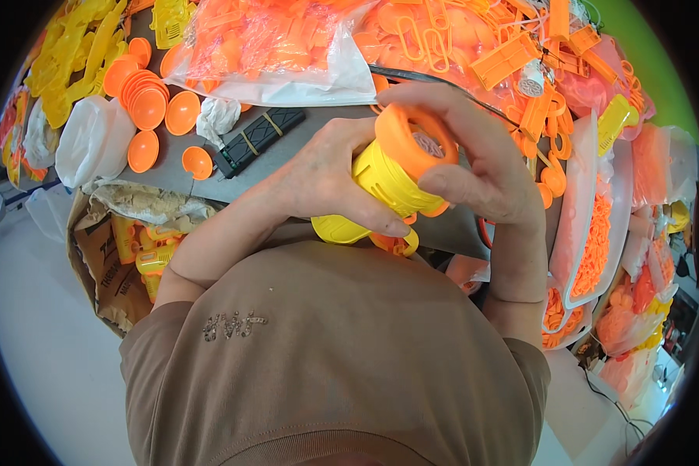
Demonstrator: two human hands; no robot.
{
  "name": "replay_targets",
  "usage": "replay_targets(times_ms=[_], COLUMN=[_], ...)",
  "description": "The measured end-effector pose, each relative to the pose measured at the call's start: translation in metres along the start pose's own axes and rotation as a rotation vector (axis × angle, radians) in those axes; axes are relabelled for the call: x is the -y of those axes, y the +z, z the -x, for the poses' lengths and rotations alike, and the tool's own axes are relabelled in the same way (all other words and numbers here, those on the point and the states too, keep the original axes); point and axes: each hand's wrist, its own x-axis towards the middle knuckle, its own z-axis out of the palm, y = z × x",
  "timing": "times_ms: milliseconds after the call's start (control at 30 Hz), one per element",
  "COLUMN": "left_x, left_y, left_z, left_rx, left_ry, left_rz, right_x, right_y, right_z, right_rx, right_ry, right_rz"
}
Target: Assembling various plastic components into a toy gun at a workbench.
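Observation:
A yellow plastic toy body, cylindrical and slotted, is tilted in front of my chest. My left hand wraps round it, with the thumb along its near side. Over its upper end sits a wide orange ring; a pale round part shows inside the opening. Curved about this ring, my right hand presses it with the thumb on the near rim and fingers on the far side. A smaller orange-and-yellow piece sticks out under my left thumb. The toy's lower end is partly behind my left hand.
Orange cups and a black bar lie on the grey table at left. Clear bags of orange parts fill the back. To the right stands a bin of small orange pieces; a carton of yellow toys is lower left.

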Motion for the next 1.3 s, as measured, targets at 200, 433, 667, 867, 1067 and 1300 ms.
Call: replay_targets(times_ms=[200,433,667,867,1067,1300], left_x=[0.004,0.023,0.029,0.032,0.043,0.046], left_y=[-0.002,0.001,0.001,0.004,0.013,0.01], left_z=[0.002,0.004,0.009,0.014,0.017,0.018], left_rx=[-0.004,-0.041,-0.04,-0.084,-0.21,-0.244], left_ry=[-0.02,0.026,0.003,0.015,0.09,0.015], left_rz=[-0.006,0.14,0.007,-0.035,0.099,0.166], right_x=[-0.018,-0.023,-0.037,-0.042,-0.039,-0.027], right_y=[0.009,0.009,0.013,0.013,0.035,0.073], right_z=[0.008,0.006,0.006,0.004,0.016,0.04], right_rx=[0.014,0.124,0.142,0.203,0.048,-0.413], right_ry=[-0.053,-0.022,0.0,-0.024,0.045,-0.065], right_rz=[-0.172,-0.327,-0.499,-0.509,-0.356,0.241])
